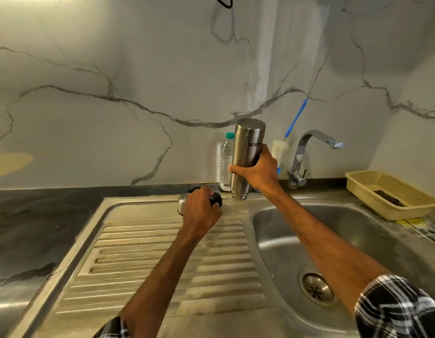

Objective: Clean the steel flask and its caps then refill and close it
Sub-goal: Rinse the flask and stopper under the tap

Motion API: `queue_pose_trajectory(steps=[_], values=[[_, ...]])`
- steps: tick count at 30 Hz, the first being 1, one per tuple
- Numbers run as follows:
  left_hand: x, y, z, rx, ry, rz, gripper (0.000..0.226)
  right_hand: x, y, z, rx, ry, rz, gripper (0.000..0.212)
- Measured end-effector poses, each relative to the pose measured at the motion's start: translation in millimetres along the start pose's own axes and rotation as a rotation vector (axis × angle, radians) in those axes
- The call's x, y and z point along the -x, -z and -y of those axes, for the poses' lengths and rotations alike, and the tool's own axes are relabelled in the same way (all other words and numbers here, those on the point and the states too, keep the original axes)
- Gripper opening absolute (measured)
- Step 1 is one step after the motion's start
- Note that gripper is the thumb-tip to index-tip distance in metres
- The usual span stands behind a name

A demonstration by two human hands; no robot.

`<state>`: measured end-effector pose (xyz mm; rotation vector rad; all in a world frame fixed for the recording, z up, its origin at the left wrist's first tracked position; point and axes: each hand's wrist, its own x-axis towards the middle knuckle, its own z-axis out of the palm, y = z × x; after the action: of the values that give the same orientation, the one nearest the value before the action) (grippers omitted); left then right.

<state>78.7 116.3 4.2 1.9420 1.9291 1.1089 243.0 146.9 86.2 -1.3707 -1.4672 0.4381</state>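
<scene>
- At the rear edge of the steel drainboard (162,252), the right hand (260,172) is wrapped around the steel flask (248,142) and holds it upside down.
- Its open mouth points down, just above the drainboard's back rim, and its printed lettering reads inverted.
- Left of the flask, the left hand (200,213) lies over two caps on the drainboard, with its fingers curled down on the black cap (216,200).
- The steel cap (181,203) shows at the hand's other side; I cannot tell whether the hand grips it too.
- Behind the flask a plastic water bottle (225,162) with a green lid stands upright by the marble wall.
- Right of the flask are a blue-handled brush (297,118) leaning on the wall and a chrome tap (306,152).
- Under the right forearm lies the sink basin (358,228), and a yellow basket (365,196) sits on the counter at far right.
</scene>
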Motion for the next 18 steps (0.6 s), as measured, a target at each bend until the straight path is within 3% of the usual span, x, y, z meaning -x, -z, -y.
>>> queue_pose_trajectory(steps=[18], values=[[0.7,-15.1,10.6,-0.07,-0.027,0.059,0.051,-5.7,-43.0,-44.2,0.048,-0.078,0.062,0.084]])
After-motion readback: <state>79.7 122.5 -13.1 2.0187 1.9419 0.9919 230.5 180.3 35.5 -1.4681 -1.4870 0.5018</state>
